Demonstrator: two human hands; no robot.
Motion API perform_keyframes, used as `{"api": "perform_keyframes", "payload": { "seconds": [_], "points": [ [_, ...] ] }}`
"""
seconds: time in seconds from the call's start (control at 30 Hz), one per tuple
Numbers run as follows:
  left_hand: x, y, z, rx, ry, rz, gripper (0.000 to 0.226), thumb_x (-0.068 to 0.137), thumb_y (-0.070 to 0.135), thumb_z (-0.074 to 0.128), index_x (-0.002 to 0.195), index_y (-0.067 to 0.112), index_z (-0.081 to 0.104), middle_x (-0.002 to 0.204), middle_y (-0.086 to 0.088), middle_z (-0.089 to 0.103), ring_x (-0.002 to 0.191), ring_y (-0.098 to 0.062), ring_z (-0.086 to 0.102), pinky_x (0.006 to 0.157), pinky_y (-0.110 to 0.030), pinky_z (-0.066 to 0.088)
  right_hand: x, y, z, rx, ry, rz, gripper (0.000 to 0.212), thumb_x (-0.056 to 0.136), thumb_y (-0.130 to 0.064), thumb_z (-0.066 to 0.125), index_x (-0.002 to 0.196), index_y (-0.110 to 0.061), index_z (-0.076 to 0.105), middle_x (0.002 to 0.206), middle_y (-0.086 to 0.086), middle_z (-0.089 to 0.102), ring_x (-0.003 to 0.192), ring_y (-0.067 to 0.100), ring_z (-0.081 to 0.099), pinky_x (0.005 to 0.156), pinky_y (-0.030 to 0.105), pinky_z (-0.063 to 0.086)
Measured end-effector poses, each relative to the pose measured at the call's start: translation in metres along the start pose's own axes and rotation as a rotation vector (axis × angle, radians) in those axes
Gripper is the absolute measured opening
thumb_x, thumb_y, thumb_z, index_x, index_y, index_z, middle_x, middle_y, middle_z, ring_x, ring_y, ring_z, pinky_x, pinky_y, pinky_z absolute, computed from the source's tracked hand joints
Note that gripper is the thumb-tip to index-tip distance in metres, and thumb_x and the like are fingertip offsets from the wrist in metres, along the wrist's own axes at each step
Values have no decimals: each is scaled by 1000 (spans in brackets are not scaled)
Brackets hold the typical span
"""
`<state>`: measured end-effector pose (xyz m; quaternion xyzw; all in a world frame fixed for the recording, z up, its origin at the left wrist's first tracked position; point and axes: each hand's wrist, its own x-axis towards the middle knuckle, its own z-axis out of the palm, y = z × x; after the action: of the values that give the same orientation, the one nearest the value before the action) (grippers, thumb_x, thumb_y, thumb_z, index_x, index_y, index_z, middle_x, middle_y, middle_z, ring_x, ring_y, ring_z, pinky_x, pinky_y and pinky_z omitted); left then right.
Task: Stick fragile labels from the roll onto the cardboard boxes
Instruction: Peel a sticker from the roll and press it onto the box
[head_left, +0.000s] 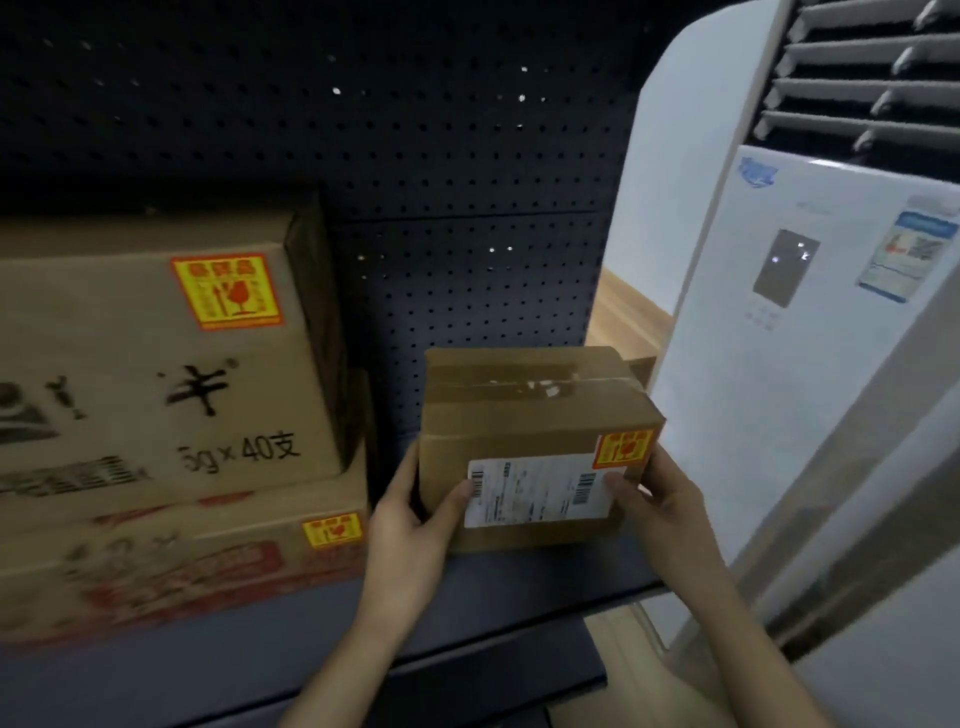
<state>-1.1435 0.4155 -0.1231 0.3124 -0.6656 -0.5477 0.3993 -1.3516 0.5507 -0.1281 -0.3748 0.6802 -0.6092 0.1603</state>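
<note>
Left hand (415, 514) and right hand (657, 506) are gripping a labelled small box (524, 415) on the shelf (493, 587), contents unseen

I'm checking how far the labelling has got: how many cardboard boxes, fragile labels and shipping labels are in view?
Cardboard boxes: 3 (big box, flat box under it, small box)
Fragile labels: 3 (big box's label, flat box's label, small box's label)
White shipping label: 1
Total: 7
</note>
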Motion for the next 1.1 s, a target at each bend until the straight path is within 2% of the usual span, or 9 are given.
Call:
{"api": "perform_keyframes", "payload": {
  "seconds": [0.1,0.27,0.43,0.53,0.6,0.63,0.93,1.03,1.1],
  "points": [
    [11,-11,-3,33,74,16,56,92,30,66,145,26,45,130,14,63,121,0,57,105,-35,49,28,5,19,-22,-70,-5,22,95,-7,60,108,-24,62,98,-34,70,95,-12,65,72,9,52],
    [30,-28,12,51,187,-41,67,94,38,62,152,26,31,140,10,54,130,-4,49,111,-37,43,61,17,29,-54,-136,-47,19,97,-5,57,108,-20,61,97,-29,71,94,-7,66,72,11,53],
    [47,-40,16,88,201,-66,72,93,44,59,153,26,26,146,7,48,135,-6,43,114,-37,38,80,28,34,-51,-131,-68,16,96,-6,58,108,-15,62,104,-11,71,97,-5,66,72,11,53],
    [55,-45,13,89,218,-88,65,95,39,58,152,27,28,144,7,49,132,-3,45,110,-22,39,88,35,42,-35,-139,-42,17,96,-11,60,112,-16,61,109,-9,70,102,0,66,76,15,55],
    [59,-48,11,88,226,-105,64,96,34,57,152,26,27,143,7,49,130,-1,45,96,-2,37,91,40,48,-34,-145,-27,20,96,-14,60,116,-17,59,113,-8,70,105,2,66,82,21,56],
    [60,-48,11,82,230,-105,63,97,32,57,152,24,27,142,6,49,129,-1,46,91,3,35,92,43,50,-30,-142,-21,21,97,-15,60,118,-17,58,114,-8,70,106,3,66,85,24,57],
    [71,-47,19,132,306,-110,59,96,26,58,149,16,33,138,1,53,127,-7,48,84,7,33,103,44,55,-53,-134,7,19,97,-22,59,116,-23,58,112,-14,69,109,4,64,94,34,55],
    [67,-43,22,157,321,-124,61,97,26,58,150,17,30,140,-1,51,127,-7,45,91,2,31,101,41,56,-65,-128,15,20,97,-24,59,117,-26,58,112,-17,69,109,3,64,95,35,55],
    [62,-36,25,186,323,-124,68,97,23,58,154,15,22,148,-6,42,137,-15,38,107,-15,29,98,39,56,-81,-114,21,21,97,-25,59,118,-28,58,113,-18,68,109,3,63,96,36,55]
  ]
}}
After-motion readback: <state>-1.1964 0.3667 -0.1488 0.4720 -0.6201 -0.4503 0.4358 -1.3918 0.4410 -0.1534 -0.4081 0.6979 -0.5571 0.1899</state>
